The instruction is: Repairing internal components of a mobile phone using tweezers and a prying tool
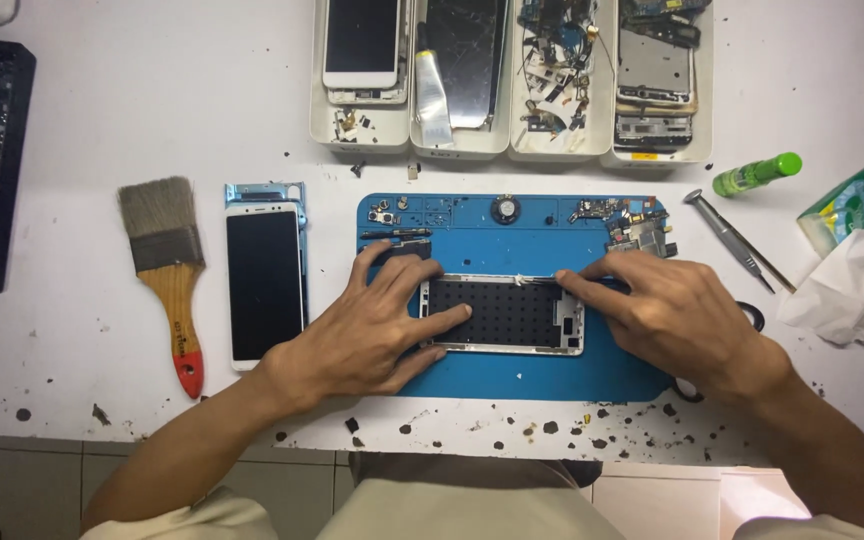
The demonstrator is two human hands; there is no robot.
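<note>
An opened phone body (504,313) with a dark perforated inside lies on a blue work mat (512,375). My left hand (372,325) rests flat on its left end, fingers spread over the frame. At the phone's upper right edge, my right hand (667,310) pinches a thin tool (542,281) whose tip lies along the top rim. Small loose parts (622,222) sit along the far edge of the mat.
A white phone (264,285) and a wooden paintbrush (170,275) lie left of the mat. Several white trays (512,80) with phone parts stand at the back. Tweezers (737,240), a green bottle (757,174) and crumpled tissue (852,285) are at the right.
</note>
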